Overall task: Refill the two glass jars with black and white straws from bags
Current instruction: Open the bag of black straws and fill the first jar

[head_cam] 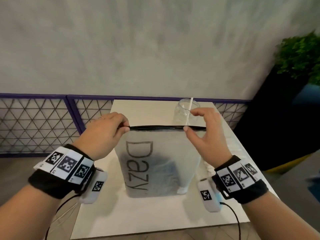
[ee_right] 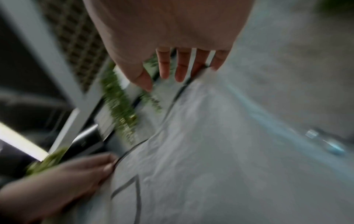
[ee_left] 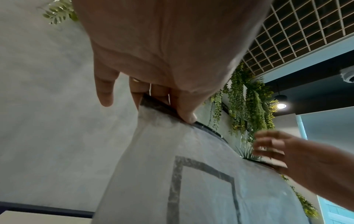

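Observation:
A frosted bag [head_cam: 155, 161] marked "Dazy" stands upright on the white table [head_cam: 155, 213], its top closed by a black zip strip [head_cam: 155, 127]. Something dark shows dimly through its lower half. My left hand [head_cam: 123, 126] pinches the left end of the strip; the left wrist view shows its thumb [ee_left: 186, 115] pressed on that edge. My right hand [head_cam: 190, 120] hovers at the strip's right end with its fingers spread and straight, the thumb tip at the strip. Behind the bag stands a clear glass jar [head_cam: 181, 110] with one white straw [head_cam: 189, 110] in it.
The table is narrow, with floor on both sides. A purple-framed mesh fence [head_cam: 43, 118] and a grey wall run behind it. A dark planter with green foliage [head_cam: 301, 54] stands at the right. Something pale and crumpled [head_cam: 209, 168] lies right of the bag.

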A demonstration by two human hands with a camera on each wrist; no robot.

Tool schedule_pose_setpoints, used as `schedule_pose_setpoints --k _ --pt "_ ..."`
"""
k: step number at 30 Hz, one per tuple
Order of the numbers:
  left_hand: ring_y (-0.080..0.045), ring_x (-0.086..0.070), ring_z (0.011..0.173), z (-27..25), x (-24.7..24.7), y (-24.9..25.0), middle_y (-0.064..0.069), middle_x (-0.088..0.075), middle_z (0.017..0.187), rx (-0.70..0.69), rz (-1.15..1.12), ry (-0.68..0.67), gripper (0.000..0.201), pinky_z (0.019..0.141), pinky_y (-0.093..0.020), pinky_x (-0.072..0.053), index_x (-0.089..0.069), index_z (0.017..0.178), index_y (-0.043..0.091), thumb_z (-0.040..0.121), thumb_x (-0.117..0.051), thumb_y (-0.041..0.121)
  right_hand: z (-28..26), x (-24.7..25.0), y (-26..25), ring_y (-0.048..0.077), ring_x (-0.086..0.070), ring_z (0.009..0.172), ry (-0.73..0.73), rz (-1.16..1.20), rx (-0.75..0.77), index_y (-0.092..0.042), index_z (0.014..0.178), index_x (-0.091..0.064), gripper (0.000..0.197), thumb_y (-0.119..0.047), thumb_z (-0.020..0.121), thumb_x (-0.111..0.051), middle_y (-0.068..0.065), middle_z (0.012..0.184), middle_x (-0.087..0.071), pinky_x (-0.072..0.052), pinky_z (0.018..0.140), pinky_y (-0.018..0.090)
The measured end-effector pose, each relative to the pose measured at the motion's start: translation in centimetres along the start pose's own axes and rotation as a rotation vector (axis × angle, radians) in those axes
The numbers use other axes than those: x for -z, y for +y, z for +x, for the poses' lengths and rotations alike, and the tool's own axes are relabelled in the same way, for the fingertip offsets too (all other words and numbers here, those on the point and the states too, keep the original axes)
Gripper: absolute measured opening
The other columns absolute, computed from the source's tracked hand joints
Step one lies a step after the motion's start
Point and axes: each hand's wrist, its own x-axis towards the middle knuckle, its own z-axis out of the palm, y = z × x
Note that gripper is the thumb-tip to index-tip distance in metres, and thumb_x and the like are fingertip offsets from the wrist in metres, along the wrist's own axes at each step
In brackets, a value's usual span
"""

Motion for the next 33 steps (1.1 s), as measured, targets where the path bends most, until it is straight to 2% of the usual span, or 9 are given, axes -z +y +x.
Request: schedule_pose_setpoints --k 2,5,10,13,16,19,23,27,33 --pt "-0.013 -0.049 0.091 0.0 -0.2 0.5 0.010 -0.054 0.093 -0.013 -0.002 0.008 0.007 0.079 -0.032 -0.040 -0.053 0.094 0.027 0.092 -0.048 0.032 0.8 -1.8 -2.1 0.016 -0.045 0.113 -0.193 -0.232 0.192 -0.025 0.122 -0.052 0.045 -0.039 0.081 -0.061 -0.006 0.118 -0.055 -0.033 0.099 0.033" --pt "-0.013 -0.050 0.091 -0.2 -0.3 1.0 0.010 -0.053 0.094 -0.027 -0.001 0.005 0.007 0.081 -0.034 -0.042 -0.053 0.095 0.027 0.093 -0.049 0.032 1.6 -5.1 -3.6 0.017 -0.052 0.108 -0.393 -0.336 0.225 -0.026 0.124 -0.054 0.042 -0.035 0.084 -0.064 -0.007 0.112 -0.061 -0.034 0.102 0.042" --pt "-0.010 -0.050 0.086 -1.5 1.0 -0.9 0.013 -0.052 0.090 0.058 -0.046 -0.004 0.003 0.074 -0.030 -0.041 -0.051 0.092 0.029 0.093 -0.049 0.030 2.6 -5.5 -2.9 0.014 -0.065 0.079 -0.350 -0.065 0.173 -0.012 0.098 -0.068 0.018 -0.009 0.080 -0.072 -0.001 0.090 -0.070 -0.051 0.081 0.035" --pt "-0.003 -0.048 0.081 -2.3 1.5 -1.6 0.015 -0.052 0.088 0.092 -0.084 -0.020 0.005 0.065 -0.023 -0.036 -0.050 0.090 0.031 0.093 -0.051 0.027 2.4 -4.9 -2.9 0.014 -0.063 0.077 -0.372 -0.022 0.150 -0.011 0.095 -0.064 0.016 -0.011 0.081 -0.072 -0.003 0.081 -0.067 -0.049 0.074 0.026" --pt "-0.005 -0.049 0.085 -2.5 1.5 -1.5 0.015 -0.051 0.092 0.107 -0.104 0.007 0.004 0.068 -0.022 -0.036 -0.052 0.094 0.031 0.092 -0.053 0.028 2.3 -4.9 -3.0 0.018 -0.059 0.073 -0.384 -0.053 0.205 -0.011 0.091 -0.057 0.016 -0.012 0.083 -0.070 -0.004 0.080 -0.061 -0.049 0.070 0.031" --pt "-0.008 -0.046 0.092 -2.5 1.3 -0.6 0.012 -0.049 0.098 0.036 -0.031 0.124 0.023 0.080 -0.026 -0.037 -0.053 0.105 0.029 0.085 -0.063 0.035 2.2 -5.1 -2.7 0.019 -0.055 0.071 -0.383 -0.060 0.267 -0.012 0.087 -0.056 0.013 -0.006 0.082 -0.067 -0.002 0.082 -0.058 -0.049 0.068 0.040" --pt "-0.013 -0.047 0.080 -1.6 0.5 1.6 0.011 -0.048 0.083 -0.123 0.180 0.114 0.028 0.072 -0.034 -0.041 -0.061 0.094 0.029 0.072 -0.073 0.041 2.1 -5.3 -2.6 0.020 -0.057 0.077 -0.411 -0.061 0.290 -0.013 0.090 -0.061 0.012 -0.005 0.082 -0.065 0.000 0.088 -0.060 -0.050 0.071 0.043" --pt "-0.021 -0.055 0.073 -0.9 -0.2 2.4 0.005 -0.057 0.077 -0.183 0.273 0.123 0.014 0.063 -0.035 -0.042 -0.065 0.079 0.025 0.072 -0.076 0.026 1.8 -5.1 -2.7 0.021 -0.051 0.081 -0.385 -0.135 0.346 -0.013 0.087 -0.063 0.009 -0.005 0.082 -0.065 0.002 0.092 -0.056 -0.048 0.071 0.042" --pt "-0.018 -0.058 0.071 -1.3 -0.7 2.2 0.010 -0.061 0.078 -0.264 0.135 0.061 0.018 0.069 -0.035 -0.046 -0.055 0.082 0.024 0.081 -0.061 0.008 0.2 -3.9 -2.4 0.019 -0.049 0.082 -0.293 -0.230 0.546 -0.014 0.087 -0.061 0.008 -0.005 0.086 -0.060 -0.001 0.093 -0.062 -0.043 0.072 0.033"
